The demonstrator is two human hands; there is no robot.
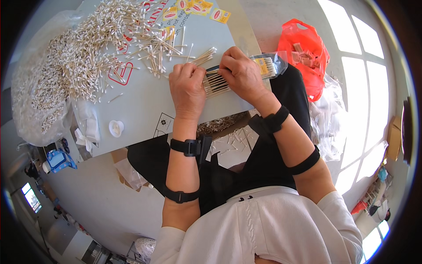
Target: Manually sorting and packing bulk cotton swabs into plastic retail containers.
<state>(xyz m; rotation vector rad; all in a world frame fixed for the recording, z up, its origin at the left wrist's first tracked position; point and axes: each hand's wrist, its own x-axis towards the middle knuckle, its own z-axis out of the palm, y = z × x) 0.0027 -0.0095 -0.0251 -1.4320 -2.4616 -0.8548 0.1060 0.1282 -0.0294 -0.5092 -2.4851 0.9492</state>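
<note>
My left hand (188, 90) is closed, its thumb and fingers pinched at the left end of a flat row of cotton swabs (214, 84). My right hand (244, 74) is also closed, pressing on the same row a little to the right. To the right of it, swab tips show in a clear plastic bag (280, 64) with a yellow label (262, 67). Whether my fingers grip the bag's mouth or the sticks themselves is hard to see. A small loose bunch of swabs (205, 55) lies just beyond my left hand.
A big heap of cotton swabs (85, 61) spills from a clear sack (33, 127) at the table's left. Yellow labels (220, 16) lie at the far edge. A white cup (116, 128) stands near the front. A red bag (303, 33) sits at right, an open box (224, 124) below the table.
</note>
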